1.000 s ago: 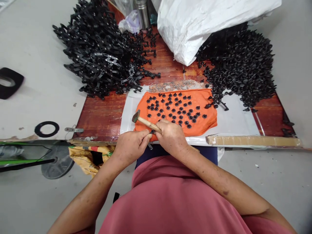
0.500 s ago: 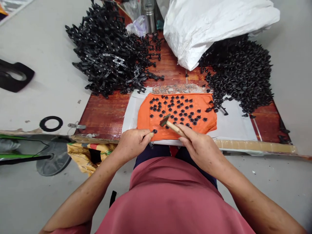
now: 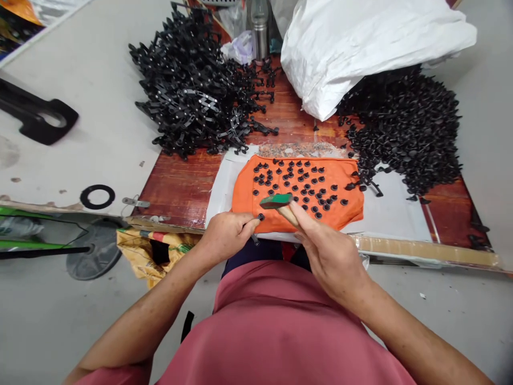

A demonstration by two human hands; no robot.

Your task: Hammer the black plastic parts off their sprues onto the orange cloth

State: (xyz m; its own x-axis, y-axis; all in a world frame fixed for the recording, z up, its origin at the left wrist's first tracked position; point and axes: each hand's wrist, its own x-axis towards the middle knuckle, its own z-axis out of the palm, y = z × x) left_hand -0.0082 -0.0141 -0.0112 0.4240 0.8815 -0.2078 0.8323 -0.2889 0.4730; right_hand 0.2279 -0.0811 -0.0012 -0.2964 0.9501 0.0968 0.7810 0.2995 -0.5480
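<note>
In my right hand (image 3: pixel 334 254) is a hammer (image 3: pixel 276 202) with a wooden handle, its head raised above an orange cloth (image 3: pixel 244 195). My left hand (image 3: pixel 228 232) is closed at the cloth's front left edge. It pinches a small black part (image 3: pixel 256 241) whose end pokes out below the thumb; the rest is hidden by the fingers. A round black piece (image 3: pixel 261 217) shows right at the fingertips. Several black studs (image 3: pixel 311 192) stand on the cloth, spread over its middle and right.
A heap of black jointed linkages (image 3: pixel 196 91) lies at the back left. Loose black studs (image 3: pixel 412 133) are piled at the right, partly under a white sack (image 3: pixel 372 43). Behind stands a metal bottle (image 3: pixel 261 40). A black ring (image 3: pixel 97 197) lies on the grey surface at left.
The hammer has been lifted and tilted, so its green-tinted face shows. My right hand has risen with it. My left hand keeps its place at the cloth edge; the whole view has shifted slightly.
</note>
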